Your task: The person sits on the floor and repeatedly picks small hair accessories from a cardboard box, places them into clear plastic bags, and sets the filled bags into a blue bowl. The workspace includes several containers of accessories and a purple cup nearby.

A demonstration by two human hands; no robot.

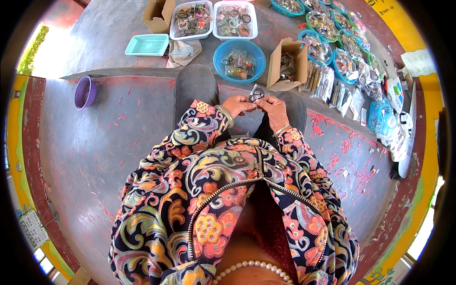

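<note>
My left hand point(236, 105) and my right hand point(274, 109) meet above my knees, both pinching a small clear plastic packet point(256, 93) with a dark trinket inside. A pale bangle circles my left wrist, a thin bracelet my right. Just beyond the packet stands a blue bowl point(221, 53) filled with packed trinkets, and an open cardboard box point(286, 64) with dark pieces is to its right.
Two white trays point(213, 19) of jewellery, a teal mesh basket point(147, 45), a folded cloth point(183, 51) and another cardboard box point(158, 14) sit further off. Several blue and green bowls point(345, 59) and clear packets point(327, 83) line the right. A purple bowl point(85, 92) stands at the left.
</note>
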